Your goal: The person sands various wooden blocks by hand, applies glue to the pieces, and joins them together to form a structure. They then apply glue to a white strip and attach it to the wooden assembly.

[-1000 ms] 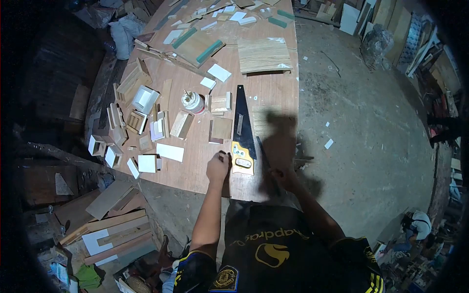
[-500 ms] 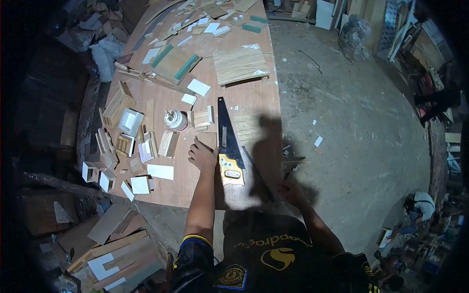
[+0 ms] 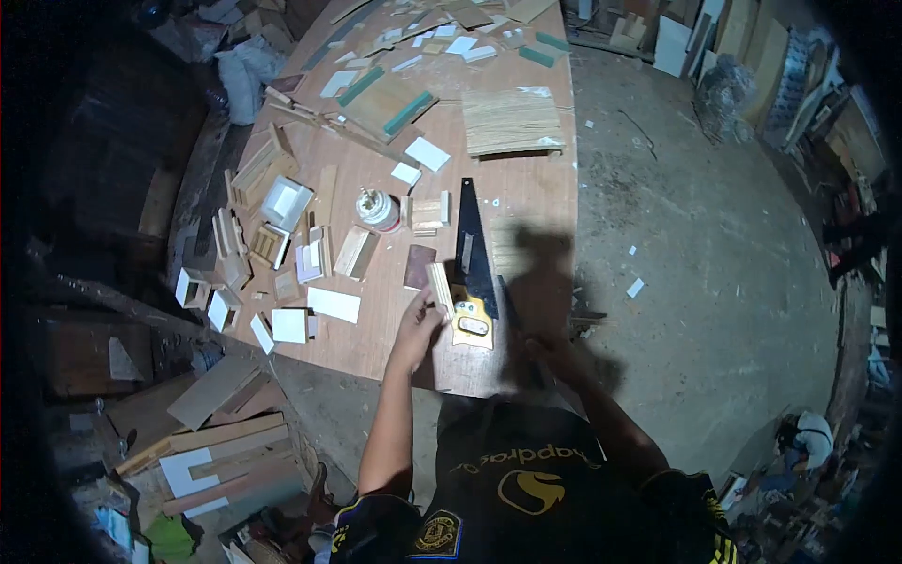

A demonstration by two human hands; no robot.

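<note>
One flat wood block (image 3: 438,285), pale and rectangular, is held on edge by the left hand (image 3: 419,324) at centre frame, just left of a saw (image 3: 472,258) with a black blade and yellow handle. Many wood offcuts are scattered over the table (image 3: 536,188). The right hand (image 3: 550,350) lies in shadow; its grip cannot be told.

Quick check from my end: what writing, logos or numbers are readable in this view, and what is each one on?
Gold lettering across the black shirt: seen upside down, roughly "Chapdrag..", not surely legible.
Gold "S"-like logo on the shirt below it: a mark, no words.
Round sleeve patch: lettering too small to read.
Saw and its yellow handle: no readable print.
Glue pot: label too blurred to read.
</note>
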